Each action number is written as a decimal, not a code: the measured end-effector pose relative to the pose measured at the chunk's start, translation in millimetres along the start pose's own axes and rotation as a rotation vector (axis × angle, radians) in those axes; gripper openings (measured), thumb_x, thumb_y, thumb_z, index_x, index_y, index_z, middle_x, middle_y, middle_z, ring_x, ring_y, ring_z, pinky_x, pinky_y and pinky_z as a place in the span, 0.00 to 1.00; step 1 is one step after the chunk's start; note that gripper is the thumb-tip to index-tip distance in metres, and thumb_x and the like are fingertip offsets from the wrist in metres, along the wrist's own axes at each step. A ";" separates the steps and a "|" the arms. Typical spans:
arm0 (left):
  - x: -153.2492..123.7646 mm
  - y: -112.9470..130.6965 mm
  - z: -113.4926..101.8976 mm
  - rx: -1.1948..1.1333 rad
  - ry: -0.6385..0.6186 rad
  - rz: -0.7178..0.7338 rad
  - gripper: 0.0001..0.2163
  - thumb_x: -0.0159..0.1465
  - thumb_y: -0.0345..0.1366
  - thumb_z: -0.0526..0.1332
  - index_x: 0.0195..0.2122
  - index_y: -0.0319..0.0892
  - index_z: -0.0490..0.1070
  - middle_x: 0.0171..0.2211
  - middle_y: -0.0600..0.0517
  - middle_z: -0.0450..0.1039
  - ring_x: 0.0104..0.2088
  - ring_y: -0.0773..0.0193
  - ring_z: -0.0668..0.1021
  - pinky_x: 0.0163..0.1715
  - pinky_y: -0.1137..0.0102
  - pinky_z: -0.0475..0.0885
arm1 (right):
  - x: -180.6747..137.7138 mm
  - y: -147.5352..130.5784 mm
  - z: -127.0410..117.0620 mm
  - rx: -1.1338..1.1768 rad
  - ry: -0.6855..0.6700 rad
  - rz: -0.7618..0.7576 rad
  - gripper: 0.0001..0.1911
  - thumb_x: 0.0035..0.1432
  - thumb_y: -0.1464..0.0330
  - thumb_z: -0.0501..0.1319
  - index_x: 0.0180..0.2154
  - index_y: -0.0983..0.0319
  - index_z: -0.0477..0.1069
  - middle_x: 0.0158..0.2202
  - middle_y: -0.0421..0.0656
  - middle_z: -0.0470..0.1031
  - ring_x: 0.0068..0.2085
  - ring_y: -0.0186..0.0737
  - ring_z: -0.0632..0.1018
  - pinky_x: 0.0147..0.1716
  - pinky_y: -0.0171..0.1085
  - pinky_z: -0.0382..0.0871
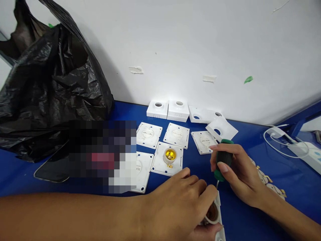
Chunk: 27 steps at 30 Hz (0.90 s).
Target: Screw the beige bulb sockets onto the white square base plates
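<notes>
My right hand [242,175] is closed round the green and black handle of a screwdriver [224,161], which points down. The metal shaft runs toward the edge of a white square base plate [220,231], and its tip is hidden behind my left fingers. Gripped in my left hand [185,204] is a round lamp holder [213,213] on that plate, partly covered by the fingers. Just beyond lies another base plate [156,164] with a brass-lined socket [170,154] on it. Bare white base plates [177,135] lie around it.
White box-shaped covers [178,112] with round holes line the wall. Small socket parts [274,189] lie beyond my right wrist, near a white power strip [307,154] and cable. A black plastic bag [55,83] fills the left, with a phone [51,167] below it and a blurred patch alongside.
</notes>
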<state>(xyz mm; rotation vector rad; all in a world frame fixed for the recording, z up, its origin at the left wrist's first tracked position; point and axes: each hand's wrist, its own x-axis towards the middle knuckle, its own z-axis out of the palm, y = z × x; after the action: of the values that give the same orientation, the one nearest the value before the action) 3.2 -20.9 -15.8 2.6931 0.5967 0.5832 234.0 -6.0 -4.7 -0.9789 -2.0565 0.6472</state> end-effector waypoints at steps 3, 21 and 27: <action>0.5 0.0 0.3 0.003 0.000 0.007 0.18 0.68 0.50 0.70 0.39 0.42 0.66 0.32 0.54 0.76 0.32 0.60 0.78 0.46 0.63 0.69 | 1.1 -0.4 -0.1 -0.007 0.005 -0.018 0.17 0.77 0.66 0.56 0.64 0.51 0.63 0.36 0.38 0.74 0.31 0.35 0.75 0.32 0.36 0.72; -1.4 -0.2 2.6 -0.015 0.028 0.008 0.17 0.69 0.49 0.69 0.39 0.42 0.66 0.32 0.54 0.75 0.32 0.60 0.78 0.45 0.63 0.69 | 3.9 -2.8 -0.2 -0.043 -0.042 0.006 0.15 0.78 0.64 0.54 0.62 0.51 0.64 0.35 0.38 0.73 0.31 0.35 0.76 0.32 0.35 0.71; -1.8 -0.4 1.6 0.006 0.033 0.005 0.18 0.68 0.50 0.70 0.39 0.42 0.67 0.32 0.55 0.75 0.32 0.61 0.78 0.46 0.63 0.70 | 5.3 -3.6 -0.5 -0.063 -0.063 0.025 0.15 0.78 0.63 0.53 0.63 0.50 0.63 0.37 0.38 0.74 0.34 0.35 0.77 0.36 0.35 0.72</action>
<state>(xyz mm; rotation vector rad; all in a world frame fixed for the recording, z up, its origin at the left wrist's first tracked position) 2.3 -21.7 -17.9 2.6958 0.6018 0.6298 230.7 -3.8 0.3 -1.0339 -2.1343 0.6362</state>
